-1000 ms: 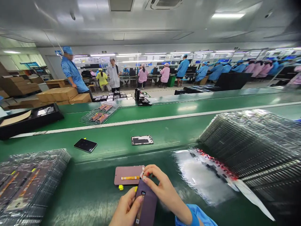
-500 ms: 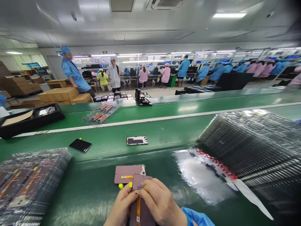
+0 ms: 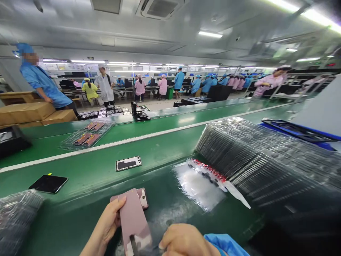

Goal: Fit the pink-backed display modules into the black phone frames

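My left hand grips a pink phone display panel by its left edge, holding it tilted over the green bench. My right hand is curled closed just right of the panel's lower end; what its fingertips hold, if anything, is hidden. A second pink panel lies flat on the bench right behind the held one, mostly covered by it.
On the green conveyor lie a phone frame and a dark screen. A leaning stack of clear trays and a clear bag of small parts fill the right. More trays sit left. Workers stand beyond.
The view has swung right. The held panel has been lifted and turned back side up, and my right hand has come off its top and dropped to its lower right.
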